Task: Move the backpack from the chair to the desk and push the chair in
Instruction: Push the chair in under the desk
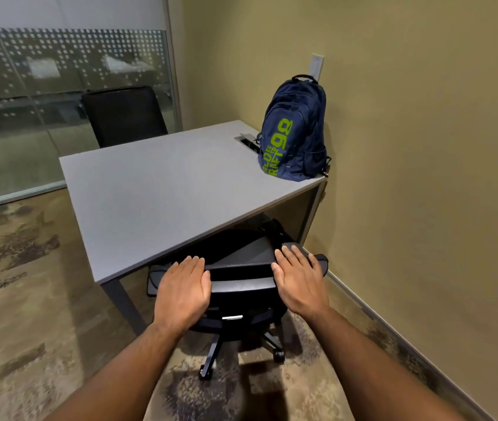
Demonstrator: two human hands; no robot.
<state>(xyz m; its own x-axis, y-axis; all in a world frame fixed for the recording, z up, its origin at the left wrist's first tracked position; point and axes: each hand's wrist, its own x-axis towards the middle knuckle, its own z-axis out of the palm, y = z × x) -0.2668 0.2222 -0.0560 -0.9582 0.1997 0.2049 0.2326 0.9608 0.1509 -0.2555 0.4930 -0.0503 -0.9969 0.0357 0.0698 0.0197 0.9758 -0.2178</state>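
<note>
Grey desk [162, 189] against the wall, long edge running from near left to far right. Black office chair [241, 287] with seat tucked under the near edge, backrest top facing the camera. Navy backpack [295, 132] standing upright on the far right corner of the desk, long axis vertical, handle up, green lettering toward the room. Left hand [182, 291] and right hand [298, 279] laid flat on the backrest top, fingers spread, gripping nothing.
</note>
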